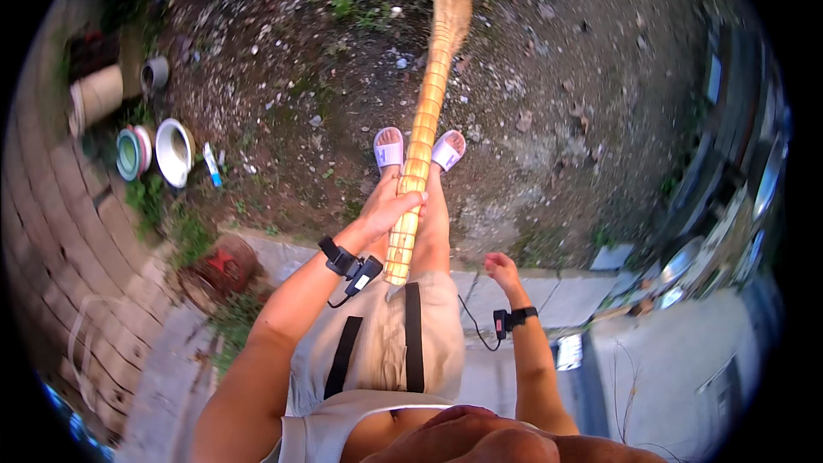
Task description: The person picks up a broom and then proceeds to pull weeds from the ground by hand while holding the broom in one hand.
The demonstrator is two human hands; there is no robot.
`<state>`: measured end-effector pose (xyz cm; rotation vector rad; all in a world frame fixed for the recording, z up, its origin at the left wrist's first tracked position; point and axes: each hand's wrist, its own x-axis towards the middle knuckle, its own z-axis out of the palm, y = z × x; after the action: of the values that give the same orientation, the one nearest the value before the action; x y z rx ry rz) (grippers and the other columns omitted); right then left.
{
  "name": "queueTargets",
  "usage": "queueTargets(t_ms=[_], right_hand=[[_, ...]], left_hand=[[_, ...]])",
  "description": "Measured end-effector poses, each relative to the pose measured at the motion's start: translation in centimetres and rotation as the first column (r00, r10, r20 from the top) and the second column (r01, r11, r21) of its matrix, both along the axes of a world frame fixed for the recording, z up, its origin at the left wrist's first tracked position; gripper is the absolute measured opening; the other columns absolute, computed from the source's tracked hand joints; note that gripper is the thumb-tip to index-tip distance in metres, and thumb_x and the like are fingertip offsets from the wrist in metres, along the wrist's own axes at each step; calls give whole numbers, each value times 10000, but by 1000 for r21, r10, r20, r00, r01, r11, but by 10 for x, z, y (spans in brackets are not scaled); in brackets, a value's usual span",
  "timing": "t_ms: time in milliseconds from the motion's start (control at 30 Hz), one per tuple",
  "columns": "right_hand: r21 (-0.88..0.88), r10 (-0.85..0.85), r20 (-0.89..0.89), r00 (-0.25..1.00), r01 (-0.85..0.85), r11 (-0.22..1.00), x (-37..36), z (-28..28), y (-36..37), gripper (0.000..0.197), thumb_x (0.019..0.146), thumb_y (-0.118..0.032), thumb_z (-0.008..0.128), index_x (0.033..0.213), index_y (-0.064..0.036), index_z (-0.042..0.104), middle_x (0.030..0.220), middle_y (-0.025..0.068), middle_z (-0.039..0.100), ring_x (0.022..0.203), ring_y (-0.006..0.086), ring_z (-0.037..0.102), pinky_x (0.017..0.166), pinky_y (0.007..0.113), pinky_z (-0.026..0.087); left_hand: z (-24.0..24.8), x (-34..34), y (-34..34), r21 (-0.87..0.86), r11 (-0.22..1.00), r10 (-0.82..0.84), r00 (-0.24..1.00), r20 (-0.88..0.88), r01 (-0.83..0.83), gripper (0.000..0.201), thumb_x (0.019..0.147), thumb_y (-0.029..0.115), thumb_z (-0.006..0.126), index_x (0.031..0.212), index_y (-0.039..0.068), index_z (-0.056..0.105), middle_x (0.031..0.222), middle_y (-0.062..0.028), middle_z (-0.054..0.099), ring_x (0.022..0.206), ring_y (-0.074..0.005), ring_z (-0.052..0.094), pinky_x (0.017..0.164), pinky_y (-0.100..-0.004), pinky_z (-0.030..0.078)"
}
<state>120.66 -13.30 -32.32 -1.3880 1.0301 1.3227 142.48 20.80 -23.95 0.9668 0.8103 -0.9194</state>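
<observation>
Gripping one broom (426, 111), the left hand (393, 206) had fingers wrapped round its handle (416, 167); the right hand (503, 271) hung empty, fingers half-open; two sandals (389, 154) stood on soil (549, 137).

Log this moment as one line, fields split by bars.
left hand: grips broom | right hand: apart, nothing visible held | bristles: point forward
</observation>
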Motion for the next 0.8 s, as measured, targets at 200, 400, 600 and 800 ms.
queueTargets(t_ms=[200,400,600,800], right_hand=[[-113,448,121,886,-437,893,34,30,-94,160,835,-94,587,980,-92,655,806,-25,644,705,102,589,592,259,476],[-51,824,144,548,-828,559,20,140,-143,152,800,-111,568,879,-52,684,789,39,686,673,167,623,610,347,499],[-8,995,64,-82,-997,-81,-36,342,-259,205,779,-275,592,837,-119,712,850,125,688,823,286,661,730,407,524],[-449,792,-594,143,-875,-178,144,485,-305,240,830,-271,566,957,-98,675,933,124,678,874,239,649,765,371,509]], left_hand=[[24,-12,28,-113,970,223,973,53,-216,789,826,2,536,1456,175,93,811,-49,535,652,-118,561,578,-259,502],[76,-101,92,68,928,358,926,124,-367,235,875,176,617,1027,39,501,840,-24,579,692,-97,569,602,-250,495],[144,-231,170,337,855,418,909,6,-395,237,883,125,622,1036,54,456,790,-16,575,678,-89,564,588,-246,480],[258,-333,231,478,832,391,909,-144,-282,252,859,46,596,1067,47,454,753,-3,545,639,-81,541,558,-231,456]])
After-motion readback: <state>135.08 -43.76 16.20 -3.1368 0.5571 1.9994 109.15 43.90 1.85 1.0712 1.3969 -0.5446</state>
